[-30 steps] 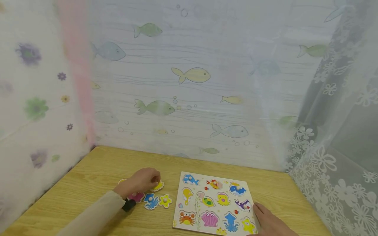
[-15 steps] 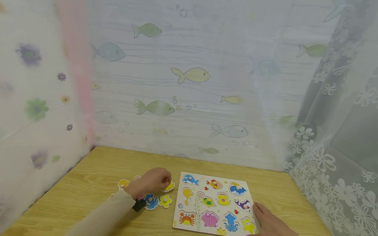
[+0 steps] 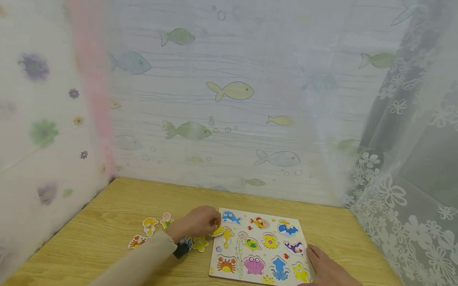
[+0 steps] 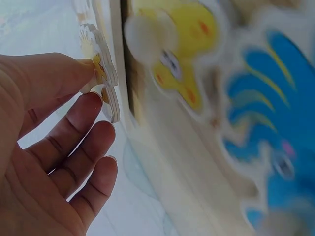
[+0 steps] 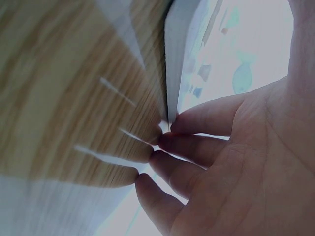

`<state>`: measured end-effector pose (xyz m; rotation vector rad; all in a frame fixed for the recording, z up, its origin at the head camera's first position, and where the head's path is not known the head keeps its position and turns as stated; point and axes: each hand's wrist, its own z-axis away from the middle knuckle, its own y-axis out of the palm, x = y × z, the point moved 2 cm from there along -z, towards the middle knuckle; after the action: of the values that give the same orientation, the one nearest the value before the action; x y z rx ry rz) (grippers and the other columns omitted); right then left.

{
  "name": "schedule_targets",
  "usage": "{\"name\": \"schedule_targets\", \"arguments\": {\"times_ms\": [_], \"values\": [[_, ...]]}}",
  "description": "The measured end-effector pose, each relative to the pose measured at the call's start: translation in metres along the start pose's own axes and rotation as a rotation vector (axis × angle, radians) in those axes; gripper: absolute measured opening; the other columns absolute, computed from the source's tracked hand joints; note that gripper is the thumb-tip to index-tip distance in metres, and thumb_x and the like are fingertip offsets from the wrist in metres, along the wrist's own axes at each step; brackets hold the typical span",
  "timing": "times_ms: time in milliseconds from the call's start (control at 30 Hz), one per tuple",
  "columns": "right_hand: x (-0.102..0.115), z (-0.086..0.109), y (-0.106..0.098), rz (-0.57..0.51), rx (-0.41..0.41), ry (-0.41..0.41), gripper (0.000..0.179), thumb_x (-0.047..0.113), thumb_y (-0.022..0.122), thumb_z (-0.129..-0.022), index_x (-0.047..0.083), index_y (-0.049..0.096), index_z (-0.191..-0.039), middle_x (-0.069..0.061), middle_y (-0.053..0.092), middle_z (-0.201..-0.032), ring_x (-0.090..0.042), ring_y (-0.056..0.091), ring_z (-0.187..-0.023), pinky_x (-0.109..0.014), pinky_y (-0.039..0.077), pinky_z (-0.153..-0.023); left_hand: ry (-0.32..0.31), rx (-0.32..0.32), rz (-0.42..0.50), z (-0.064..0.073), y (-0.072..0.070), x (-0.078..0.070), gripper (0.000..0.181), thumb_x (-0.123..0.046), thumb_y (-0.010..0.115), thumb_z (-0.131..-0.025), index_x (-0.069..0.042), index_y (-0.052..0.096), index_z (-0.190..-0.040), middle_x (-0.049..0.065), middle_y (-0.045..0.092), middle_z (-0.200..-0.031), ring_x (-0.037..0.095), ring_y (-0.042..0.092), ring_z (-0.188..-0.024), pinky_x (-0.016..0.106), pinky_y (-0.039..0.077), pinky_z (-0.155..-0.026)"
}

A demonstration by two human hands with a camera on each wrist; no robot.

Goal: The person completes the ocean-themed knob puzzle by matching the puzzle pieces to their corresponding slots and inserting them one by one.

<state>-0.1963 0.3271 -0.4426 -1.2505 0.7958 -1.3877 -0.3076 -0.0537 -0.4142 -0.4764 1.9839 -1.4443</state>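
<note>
My left hand pinches a yellow, scallop-edged puzzle piece between thumb and fingers. The piece hangs over the left edge of the wooden puzzle board. In the left wrist view the same puzzle piece shows nearly edge-on, its picture mostly hidden. My right hand lies along the board's right side. The right wrist view shows its fingertips touching the table beside the board's edge, fingers only slightly bent. The board carries sea-animal pictures, several of them with knobs.
Left of the board lie loose knobbed pieces: a yellow starfish, a blue squid, a crab, a seahorse and a turtle. Sheer patterned curtains surround the wooden table.
My left hand has carried the yellow piece rightwards, from among the loose pieces to the board's left edge. More of the pieces behind the arm show. The right hand and the board have stayed put.
</note>
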Motion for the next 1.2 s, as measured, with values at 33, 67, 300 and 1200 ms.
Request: {"name": "schedule_targets", "arguments": {"times_ms": [33,67,300,1200], "values": [[0.0,0.0,0.0,-0.002,0.0,-0.008,0.114,0.068,0.07,-0.067,-0.01,0.033,-0.142,-0.025,0.034,-0.144,-0.041,0.041,-0.125,-0.056,0.042,-0.092,0.007,0.001,-0.002,-0.002,0.001,-0.002,0.009,-0.009,0.064,-0.086,-0.018,0.066,-0.082,-0.011,0.052,-0.076,0.006,0.045,-0.067,0.023,0.041,-0.063],[0.0,0.0,0.0,-0.006,0.003,-0.009,0.114,0.068,0.07,-0.067,-0.009,0.032,-0.142,-0.025,0.033,-0.144,-0.041,0.041,-0.126,-0.056,0.042,-0.091,0.014,0.003,-0.007,-0.004,0.002,-0.004,0.009,-0.009,0.064,-0.086,-0.018,0.066,-0.083,-0.01,0.052,-0.076,0.006,0.044,-0.067,0.023,0.041,-0.063],[0.0,0.0,0.0,-0.021,0.024,0.01,0.116,0.069,0.068,-0.068,-0.011,0.03,-0.143,-0.026,0.029,-0.147,-0.043,0.036,-0.129,-0.057,0.041,-0.093,0.035,0.024,-0.015,-0.018,0.009,-0.016,0.011,-0.01,0.065,-0.086,-0.021,0.066,-0.082,-0.012,0.052,-0.076,0.005,0.045,-0.066,0.022,0.041,-0.063],[-0.002,0.003,-0.001,0.01,-0.01,-0.074,0.112,0.064,0.069,-0.072,-0.014,0.029,-0.142,-0.029,0.029,-0.146,-0.045,0.036,-0.129,-0.055,0.042,-0.091,0.109,0.118,-0.024,-0.079,0.041,-0.078,0.012,-0.01,0.066,-0.084,-0.022,0.07,-0.083,-0.015,0.056,-0.075,0.003,0.047,-0.065,0.017,0.04,-0.061]]}}
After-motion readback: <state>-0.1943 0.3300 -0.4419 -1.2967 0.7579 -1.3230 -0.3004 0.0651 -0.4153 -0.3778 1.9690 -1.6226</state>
